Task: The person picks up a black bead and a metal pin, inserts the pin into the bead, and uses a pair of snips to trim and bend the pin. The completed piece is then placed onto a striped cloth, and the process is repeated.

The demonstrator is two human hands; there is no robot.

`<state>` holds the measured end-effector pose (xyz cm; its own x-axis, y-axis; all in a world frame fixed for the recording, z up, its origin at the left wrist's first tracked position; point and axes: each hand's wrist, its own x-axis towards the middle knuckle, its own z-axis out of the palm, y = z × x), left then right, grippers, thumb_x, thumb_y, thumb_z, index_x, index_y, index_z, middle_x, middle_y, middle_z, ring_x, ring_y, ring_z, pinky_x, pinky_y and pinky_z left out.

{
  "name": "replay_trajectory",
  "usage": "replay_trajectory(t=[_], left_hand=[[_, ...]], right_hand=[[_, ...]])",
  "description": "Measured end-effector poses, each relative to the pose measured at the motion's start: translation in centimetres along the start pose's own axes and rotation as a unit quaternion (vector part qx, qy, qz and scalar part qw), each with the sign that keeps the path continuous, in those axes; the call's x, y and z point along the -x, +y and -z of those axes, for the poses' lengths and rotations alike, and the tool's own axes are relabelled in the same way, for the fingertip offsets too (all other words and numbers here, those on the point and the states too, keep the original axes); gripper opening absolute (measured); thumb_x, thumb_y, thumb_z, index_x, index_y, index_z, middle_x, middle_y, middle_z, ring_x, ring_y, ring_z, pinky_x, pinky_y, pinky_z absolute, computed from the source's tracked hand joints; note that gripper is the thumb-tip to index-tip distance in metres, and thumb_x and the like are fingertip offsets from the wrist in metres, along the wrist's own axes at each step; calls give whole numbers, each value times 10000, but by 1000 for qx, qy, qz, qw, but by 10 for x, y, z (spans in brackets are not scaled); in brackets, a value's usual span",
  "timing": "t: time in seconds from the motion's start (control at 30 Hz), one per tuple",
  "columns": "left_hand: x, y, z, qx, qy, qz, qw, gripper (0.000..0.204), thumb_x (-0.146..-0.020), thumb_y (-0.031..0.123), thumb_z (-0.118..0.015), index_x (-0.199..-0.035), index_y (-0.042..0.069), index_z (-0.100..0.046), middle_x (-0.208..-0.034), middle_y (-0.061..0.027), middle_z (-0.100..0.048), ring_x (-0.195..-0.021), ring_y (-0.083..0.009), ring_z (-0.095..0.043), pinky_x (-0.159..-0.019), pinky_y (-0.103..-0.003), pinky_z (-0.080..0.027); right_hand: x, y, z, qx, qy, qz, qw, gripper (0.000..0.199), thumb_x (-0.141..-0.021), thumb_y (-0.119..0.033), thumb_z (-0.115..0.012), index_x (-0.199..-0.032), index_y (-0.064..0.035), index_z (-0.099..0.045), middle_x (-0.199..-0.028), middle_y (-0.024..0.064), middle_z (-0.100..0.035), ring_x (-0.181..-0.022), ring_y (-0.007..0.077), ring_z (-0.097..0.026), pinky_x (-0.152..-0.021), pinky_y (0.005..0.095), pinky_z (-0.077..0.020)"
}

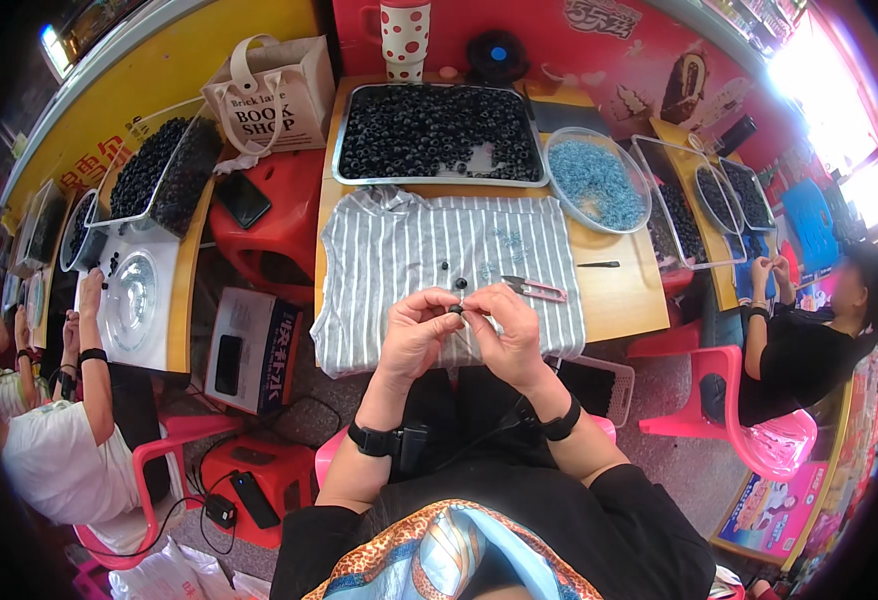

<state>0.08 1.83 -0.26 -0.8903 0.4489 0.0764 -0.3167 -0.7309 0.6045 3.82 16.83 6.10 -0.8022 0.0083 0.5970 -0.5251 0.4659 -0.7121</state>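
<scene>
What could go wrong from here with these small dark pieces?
The dark bead at the fingertips of the left hand and right hand is tiny and could slip out. The two loose beads might roll if the striped cloth gets tugged. The snips lie close by the right hand, which could bump them.

A light wooden table (624,308) holds a metal tray (439,183) at its far side, a clear round tub (644,202) just beside it, a striped grey-and-white cloth (369,270) over the near edge and a slim dark tool (599,264) at right.
</scene>
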Motion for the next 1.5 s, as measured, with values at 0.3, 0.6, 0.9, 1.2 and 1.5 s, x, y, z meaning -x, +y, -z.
replay_trajectory(t=[0.3, 0.6, 0.9, 1.2, 1.5], left_hand=[[0, 1, -2, -26, -16, -1, 1000, 215, -818, -93, -700, -1020, -20, -687, -1005, -69, -641, -915, -134, -643, -817, -247, -546], [0, 0, -3, -38, -12, 7, 999, 204, -823, -84, -700, -1015, -19, -677, -1000, -61, -638, -902, -125, -635, -817, -244, -538], [3, 0, 0, -2, 39, 10, 999, 222, -856, -51, -685, -1072, -13, -647, -990, -58, -664, -883, -132, -650, -815, -267, -539], [3, 1, 2, 2, 17, 12, 1000, 218, -881, -5, -679, -1097, -6, -649, -970, -73, -684, -871, -163, -662, -784, -276, -525], [3, 4, 1, -17, 25, 26, 999, 234, -893, 13, -667, -1125, -22, -659, -999, -100, -680, -874, -175, -655, -799, -287, -532]], right_hand=[[-4, 0, 5, -49, -43, -30, 997, 170, -782, 121, -631, -909, 10, -612, -823, 123, -594, -718, 270, -610, -605, 331, -480], [-5, 5, 12, -54, -93, -16, 994, 179, -777, 127, -591, -885, -8, -544, -819, 119, -562, -699, 266, -592, -605, 334, -470], [5, 25, 17, 62, -70, -97, 991, 180, -786, 121, -572, -907, -12, -554, -842, 111, -568, -718, 222, -591, -642, 314, -469], [3, 40, 28, 191, -9, -56, 980, 139, -773, 82, -596, -883, 0, -614, -820, 160, -567, -753, 360, -595, -657, 415, -474], [-15, 38, 38, 224, -92, -7, 970, 189, -723, 73, -614, -885, -22, -630, -828, 109, -606, -828, 321, -600, -713, 400, -477]])
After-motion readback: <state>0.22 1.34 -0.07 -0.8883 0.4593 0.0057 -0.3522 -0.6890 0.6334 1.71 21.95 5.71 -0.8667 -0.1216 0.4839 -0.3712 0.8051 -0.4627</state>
